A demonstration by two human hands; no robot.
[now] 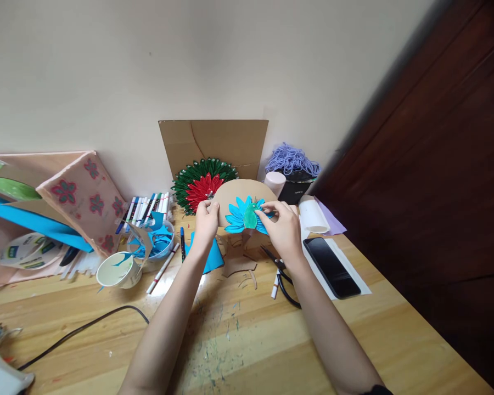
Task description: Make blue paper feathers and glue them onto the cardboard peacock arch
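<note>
wooden surface (247,351) | left hand (207,220): fingers clamped on rounded cardboard (229,193) | right hand (284,226): fingers touch green bird (251,218) amid blue petals (235,219), cannot tell if clamped

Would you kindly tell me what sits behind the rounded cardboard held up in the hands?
Behind the rounded cardboard, a red-and-green decoration, a brown sheet and a pink cylinder show in part. It covers the decoration's lower right; anything fully hidden cannot be seen.

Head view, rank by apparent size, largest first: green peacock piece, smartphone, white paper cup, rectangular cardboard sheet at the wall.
1. Rectangular cardboard sheet
2. Smartphone and white paper cup: too close to rank
3. Green peacock piece
</note>
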